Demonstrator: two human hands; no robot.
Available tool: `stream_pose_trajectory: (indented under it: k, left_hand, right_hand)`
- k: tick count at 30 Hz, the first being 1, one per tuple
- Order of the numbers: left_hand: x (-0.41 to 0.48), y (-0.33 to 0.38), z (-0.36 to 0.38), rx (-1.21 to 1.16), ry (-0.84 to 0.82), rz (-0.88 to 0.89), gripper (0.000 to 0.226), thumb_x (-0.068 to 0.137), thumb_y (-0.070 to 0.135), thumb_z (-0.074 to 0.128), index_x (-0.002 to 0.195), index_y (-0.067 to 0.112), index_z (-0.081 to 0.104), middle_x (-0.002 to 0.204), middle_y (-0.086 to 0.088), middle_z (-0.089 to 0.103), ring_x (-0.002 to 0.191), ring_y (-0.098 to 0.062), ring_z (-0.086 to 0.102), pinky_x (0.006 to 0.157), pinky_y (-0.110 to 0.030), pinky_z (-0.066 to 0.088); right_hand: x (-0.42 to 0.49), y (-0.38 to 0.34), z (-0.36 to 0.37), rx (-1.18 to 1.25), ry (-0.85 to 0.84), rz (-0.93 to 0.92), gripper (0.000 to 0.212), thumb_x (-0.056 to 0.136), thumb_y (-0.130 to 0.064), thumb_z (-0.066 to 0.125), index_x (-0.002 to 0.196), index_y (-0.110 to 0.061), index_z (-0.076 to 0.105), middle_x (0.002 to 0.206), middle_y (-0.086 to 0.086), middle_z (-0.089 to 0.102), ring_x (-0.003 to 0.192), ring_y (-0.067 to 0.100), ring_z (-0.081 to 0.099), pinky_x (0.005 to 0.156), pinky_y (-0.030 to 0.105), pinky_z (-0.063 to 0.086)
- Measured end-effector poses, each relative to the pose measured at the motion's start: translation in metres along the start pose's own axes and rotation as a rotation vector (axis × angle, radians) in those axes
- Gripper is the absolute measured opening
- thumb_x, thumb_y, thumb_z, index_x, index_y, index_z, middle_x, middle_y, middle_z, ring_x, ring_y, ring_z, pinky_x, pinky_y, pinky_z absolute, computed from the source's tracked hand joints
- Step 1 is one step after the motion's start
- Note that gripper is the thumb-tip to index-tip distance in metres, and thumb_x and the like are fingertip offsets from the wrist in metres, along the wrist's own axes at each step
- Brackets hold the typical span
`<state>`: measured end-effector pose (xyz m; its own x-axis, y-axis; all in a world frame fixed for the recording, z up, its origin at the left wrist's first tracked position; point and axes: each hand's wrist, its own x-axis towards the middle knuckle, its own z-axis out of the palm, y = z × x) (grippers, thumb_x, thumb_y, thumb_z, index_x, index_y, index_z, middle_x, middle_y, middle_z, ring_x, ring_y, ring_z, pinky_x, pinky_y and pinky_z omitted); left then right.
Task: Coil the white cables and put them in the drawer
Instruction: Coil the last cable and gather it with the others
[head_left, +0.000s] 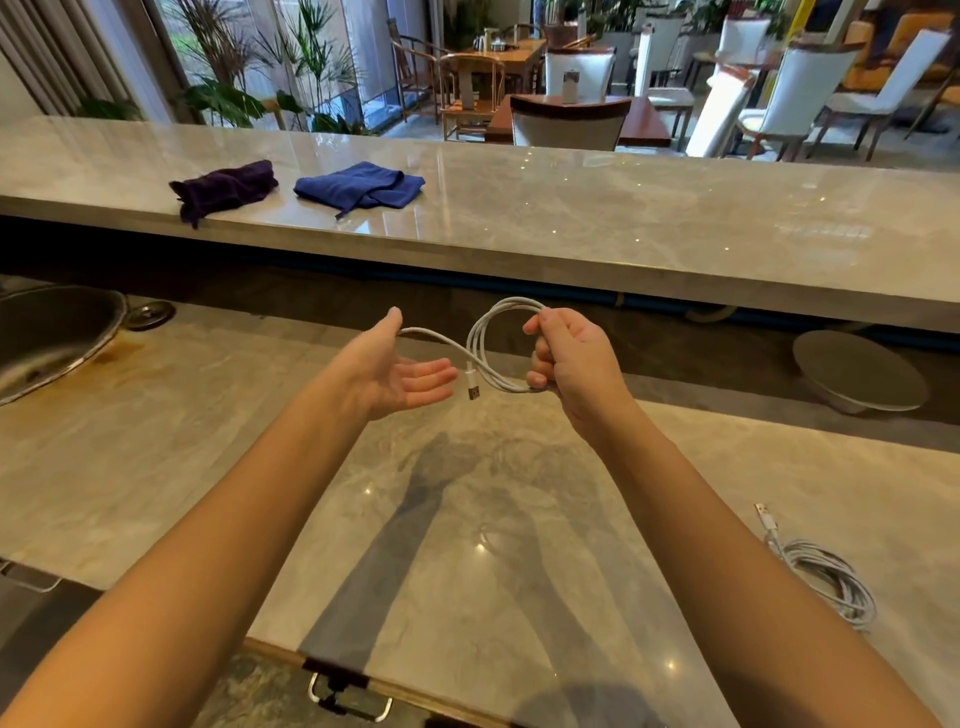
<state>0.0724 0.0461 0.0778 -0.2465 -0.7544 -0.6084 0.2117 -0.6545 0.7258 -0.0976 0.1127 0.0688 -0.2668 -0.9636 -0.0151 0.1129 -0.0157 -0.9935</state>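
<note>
The right hand is closed around a coiled white cable, the loops bulging out of the fist toward the other hand; the USB plug dangles just beside that fist; the left hand is spread open, palm up, a strand passing behind its thumb; a second white cable lies bundled on the marble counter, well apart to the right of the grip.

**Bare arms, nothing worn**

We see two bare forearms, no sleeves up to the frame edge. Left hand and right hand: no rings, watch or gloves. Short plain fingernails near the fingertips.
</note>
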Motion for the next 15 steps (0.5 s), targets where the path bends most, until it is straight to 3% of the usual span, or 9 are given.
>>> stream_pose_trajectory:
  k: [4,7,12,15]
  left_hand:
    - [-0.008,-0.008,0.013,0.077,-0.069,0.067,0.049,0.099,0.042,0.033,0.113,0.001,0.056,0.11,-0.018,0.066,0.1,-0.03,0.065,0.086,-0.043,0.052]
    - [-0.009,-0.012,0.019,0.089,-0.039,0.113,0.036,0.1,0.033,0.037,0.101,0.005,0.06,0.101,-0.014,0.066,0.097,-0.027,0.065,0.085,-0.04,0.052]
    - [-0.002,-0.018,0.028,0.082,0.074,0.157,0.03,0.1,0.026,0.038,0.089,0.008,0.06,0.083,-0.006,0.064,0.079,-0.018,0.065,0.07,-0.032,0.053]
    - [-0.002,-0.016,0.025,0.035,0.025,0.06,0.025,0.097,0.025,0.048,0.089,0.008,0.064,0.068,-0.002,0.063,0.065,-0.012,0.059,0.065,-0.029,0.05]
  right_hand:
    - [-0.001,0.005,0.006,-0.055,0.039,-0.001,0.025,0.1,-0.021,0.035,0.087,-0.011,0.053,0.06,-0.001,0.038,0.049,0.008,0.034,0.047,0.022,0.036]
    - [-0.001,0.006,0.009,-0.047,0.046,0.01,0.025,0.1,-0.021,0.034,0.089,-0.011,0.054,0.061,-0.001,0.038,0.05,0.008,0.035,0.047,0.022,0.037]
    - [-0.004,0.007,0.012,-0.041,-0.072,0.001,0.025,0.1,-0.02,0.036,0.092,-0.008,0.056,0.061,-0.001,0.039,0.05,0.008,0.037,0.048,0.023,0.039]
    - [0.001,0.007,0.006,-0.282,-0.017,-0.169,0.023,0.098,-0.022,0.041,0.089,-0.012,0.06,0.065,-0.003,0.047,0.055,0.006,0.045,0.052,0.017,0.042]
